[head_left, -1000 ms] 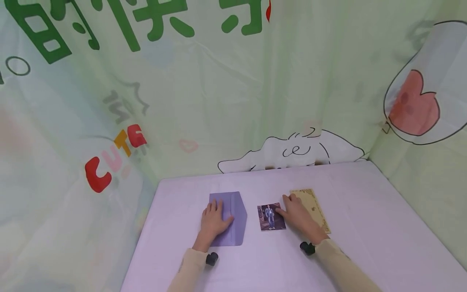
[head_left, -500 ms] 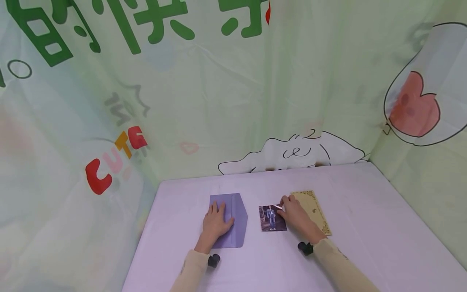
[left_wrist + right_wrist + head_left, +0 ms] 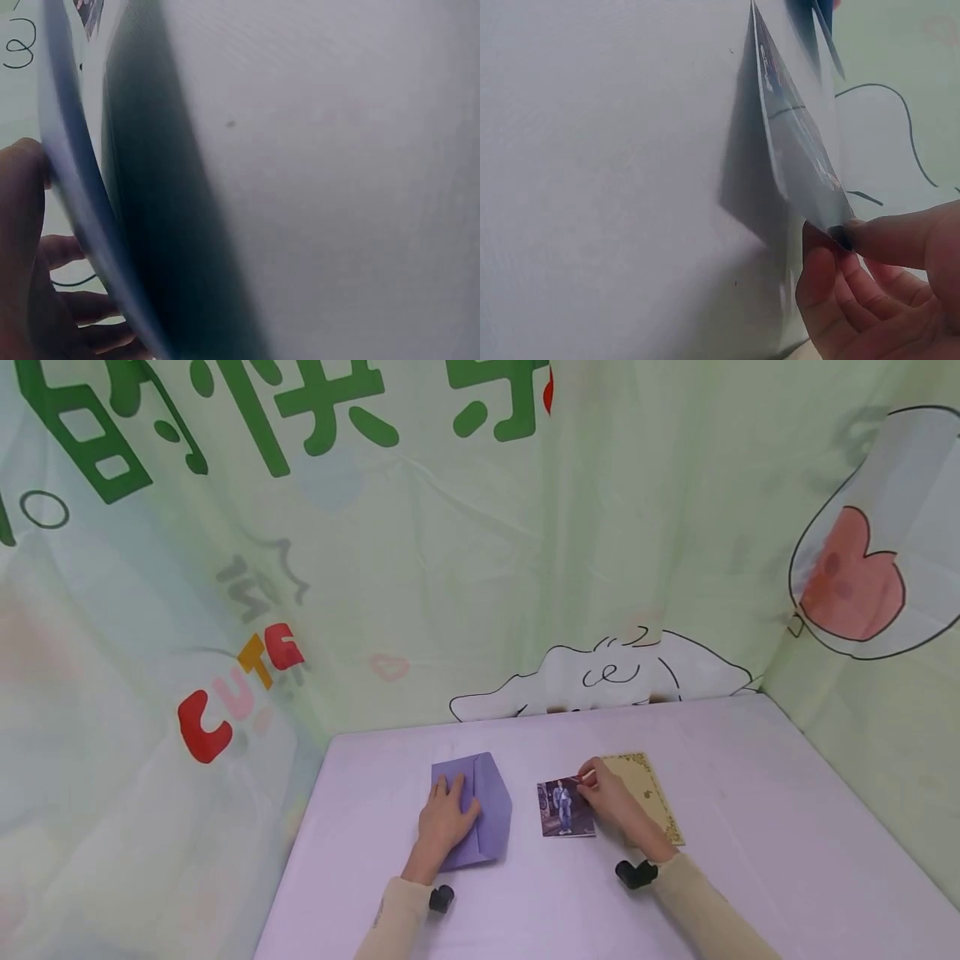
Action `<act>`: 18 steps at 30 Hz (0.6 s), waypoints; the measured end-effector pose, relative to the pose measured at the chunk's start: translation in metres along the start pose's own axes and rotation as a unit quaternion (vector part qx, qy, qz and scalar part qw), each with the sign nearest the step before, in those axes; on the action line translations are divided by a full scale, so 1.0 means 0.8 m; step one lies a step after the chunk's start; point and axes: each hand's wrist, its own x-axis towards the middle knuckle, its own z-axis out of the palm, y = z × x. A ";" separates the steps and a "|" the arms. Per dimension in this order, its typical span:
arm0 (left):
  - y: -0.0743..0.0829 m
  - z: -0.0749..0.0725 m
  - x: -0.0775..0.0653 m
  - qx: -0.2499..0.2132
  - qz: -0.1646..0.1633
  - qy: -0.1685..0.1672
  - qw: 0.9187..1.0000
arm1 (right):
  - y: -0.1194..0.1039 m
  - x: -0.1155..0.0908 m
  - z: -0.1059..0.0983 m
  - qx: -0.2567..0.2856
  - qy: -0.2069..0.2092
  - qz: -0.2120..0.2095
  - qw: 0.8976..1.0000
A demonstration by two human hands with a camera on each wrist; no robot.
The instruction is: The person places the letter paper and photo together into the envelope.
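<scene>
Near left on the desk (image 3: 540,897), the left hand (image 3: 444,818) lies over the purple envelope (image 3: 493,810), fingers spread; light pressure should avoid creasing it. Right of it, the right hand (image 3: 617,802) pinches the photo (image 3: 551,818) by its far right corner, tilting it; holding only the edge should spare the picture. The patterned card (image 3: 643,789), farther right, is best left unbrushed.

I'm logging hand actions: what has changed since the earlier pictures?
The right hand now pinches the photo near its far right corner, with that side raised off the table. The envelope's flap side has tilted up. The left hand stays on the envelope; the gold card lies as before.
</scene>
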 end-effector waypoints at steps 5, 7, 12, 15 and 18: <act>-0.001 0.003 0.001 -0.003 0.000 0.010 1.000 | 0.000 0.000 -0.007 0.009 0.008 0.001 1.000; -0.001 0.004 0.002 0.001 0.003 0.013 1.000 | -0.001 0.000 -0.009 0.009 0.009 0.000 1.000; -0.002 0.006 0.001 0.009 0.007 0.015 1.000 | -0.002 0.000 -0.008 0.008 0.001 0.016 1.000; -0.001 0.006 0.000 0.012 0.017 0.026 0.999 | -0.003 -0.002 -0.007 0.010 -0.006 0.027 1.000; -0.001 0.006 -0.002 0.017 0.026 0.039 0.999 | -0.004 -0.002 -0.007 0.011 -0.010 0.031 0.999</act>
